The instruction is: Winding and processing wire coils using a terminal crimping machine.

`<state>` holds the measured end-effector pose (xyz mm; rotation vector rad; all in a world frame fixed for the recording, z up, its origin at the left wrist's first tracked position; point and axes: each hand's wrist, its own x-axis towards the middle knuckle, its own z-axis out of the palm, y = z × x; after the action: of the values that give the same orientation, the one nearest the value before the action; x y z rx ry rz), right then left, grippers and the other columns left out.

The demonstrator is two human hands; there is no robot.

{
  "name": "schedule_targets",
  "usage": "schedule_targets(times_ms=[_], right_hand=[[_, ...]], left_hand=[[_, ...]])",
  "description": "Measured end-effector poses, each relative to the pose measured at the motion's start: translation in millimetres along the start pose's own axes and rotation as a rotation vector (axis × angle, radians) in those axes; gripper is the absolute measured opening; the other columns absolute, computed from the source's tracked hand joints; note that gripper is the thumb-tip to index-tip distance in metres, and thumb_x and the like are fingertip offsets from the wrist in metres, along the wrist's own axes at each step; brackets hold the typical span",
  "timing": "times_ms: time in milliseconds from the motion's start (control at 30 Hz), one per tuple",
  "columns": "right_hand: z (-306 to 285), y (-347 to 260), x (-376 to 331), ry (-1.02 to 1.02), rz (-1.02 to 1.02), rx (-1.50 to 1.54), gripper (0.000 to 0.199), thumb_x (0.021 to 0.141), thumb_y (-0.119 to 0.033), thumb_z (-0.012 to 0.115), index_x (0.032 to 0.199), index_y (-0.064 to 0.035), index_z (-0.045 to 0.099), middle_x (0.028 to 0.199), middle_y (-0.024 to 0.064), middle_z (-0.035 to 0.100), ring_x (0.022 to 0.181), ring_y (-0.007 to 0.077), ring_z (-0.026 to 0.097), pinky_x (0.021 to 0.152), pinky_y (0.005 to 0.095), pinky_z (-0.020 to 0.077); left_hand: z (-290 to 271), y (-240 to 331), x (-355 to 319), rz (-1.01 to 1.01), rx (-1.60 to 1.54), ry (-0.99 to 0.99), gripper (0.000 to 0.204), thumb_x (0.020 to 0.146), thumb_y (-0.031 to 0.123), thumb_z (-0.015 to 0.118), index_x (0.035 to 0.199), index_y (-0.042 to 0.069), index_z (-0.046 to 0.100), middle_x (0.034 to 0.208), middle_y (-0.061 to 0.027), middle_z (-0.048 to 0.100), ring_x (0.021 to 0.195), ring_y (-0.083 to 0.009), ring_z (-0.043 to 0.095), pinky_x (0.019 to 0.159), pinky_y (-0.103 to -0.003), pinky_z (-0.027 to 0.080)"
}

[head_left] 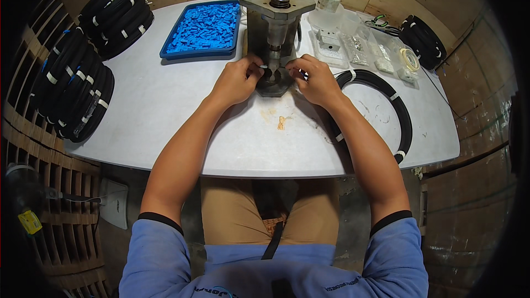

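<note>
Seen from the head camera, the left hand (236, 81) and right hand (313, 79) pinch a thin white cable end (264, 67) between fingertips at the base of a grey metal press (274, 27) on the white table (165, 105). A black cable coil (386, 105) lies beside the right forearm.

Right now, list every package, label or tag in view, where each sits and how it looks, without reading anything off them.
Small clear bags: on the table right of the metal press, transparent, holding small pale parts.
White plastic bottle: far right of the press, dark cap.
Blue tray: left of the press, rectangular, filled with small blue pieces.
Yellow tag: lower left, by the slatted crates, small and rectangular.
No screens or signs show.
</note>
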<state>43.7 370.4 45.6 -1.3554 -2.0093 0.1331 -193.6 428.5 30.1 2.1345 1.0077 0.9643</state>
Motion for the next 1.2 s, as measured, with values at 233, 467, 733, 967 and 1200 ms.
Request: schedule_targets(times_ms=[233,467,733,967,1200], right_hand=[[0.7,1.6,-0.2,0.007,0.012,0.003,0.025,0.083,0.003,0.067,0.106,-0.0074,0.073,0.095,0.0114,0.069,0.089,0.0306,0.07,0.08,0.0381,0.0565],[1.0,1.2,0.0,0.012,0.018,0.009,0.021,0.086,-0.003,0.067,0.104,-0.0087,0.074,0.095,0.0113,0.069,0.089,0.0322,0.069,0.08,0.0404,0.0564],[1.1,0.9,0.2,0.021,0.005,-0.017,0.02,0.085,-0.004,0.068,0.103,-0.0093,0.075,0.093,0.011,0.068,0.091,0.0318,0.068,0.081,0.0407,0.0554],[1.6,1.2,0.3,0.03,0.004,-0.057,0.02,0.085,-0.004,0.068,0.103,-0.0097,0.075,0.093,0.0112,0.067,0.092,0.0318,0.066,0.082,0.0413,0.0546],[0.3,0.1,-0.1,0.013,0.008,-0.047,0.027,0.083,0.004,0.07,0.106,-0.0074,0.075,0.096,0.0115,0.069,0.091,0.0305,0.07,0.082,0.037,0.0562]], left_hand=[[0.6,0.6,0.9,0.006,0.014,0.0,0.02,0.096,0.012,0.065,0.112,0.0,0.066,0.093,-0.0161,0.076,0.084,-0.026,0.072,0.08,-0.036,0.055],[0.0,1.1,0.5,-0.008,0.01,0.001,0.021,0.096,0.011,0.064,0.113,-0.001,0.067,0.093,-0.017,0.075,0.085,-0.0266,0.072,0.081,-0.036,0.055],[-0.1,1.8,0.5,0.006,0.024,0.01,0.021,0.096,0.011,0.062,0.113,-0.001,0.067,0.094,-0.0176,0.075,0.086,-0.0273,0.073,0.081,-0.037,0.055],[-0.9,4.0,-0.2,0.009,0.032,0.004,0.021,0.097,0.011,0.062,0.112,-0.001,0.067,0.094,-0.0182,0.075,0.085,-0.0276,0.072,0.08,-0.037,0.055],[0.3,1.8,0.3,0.019,0.042,0.021,0.021,0.097,0.011,0.062,0.113,-0.001,0.067,0.094,-0.0185,0.075,0.086,-0.0286,0.073,0.082,-0.037,0.055]])
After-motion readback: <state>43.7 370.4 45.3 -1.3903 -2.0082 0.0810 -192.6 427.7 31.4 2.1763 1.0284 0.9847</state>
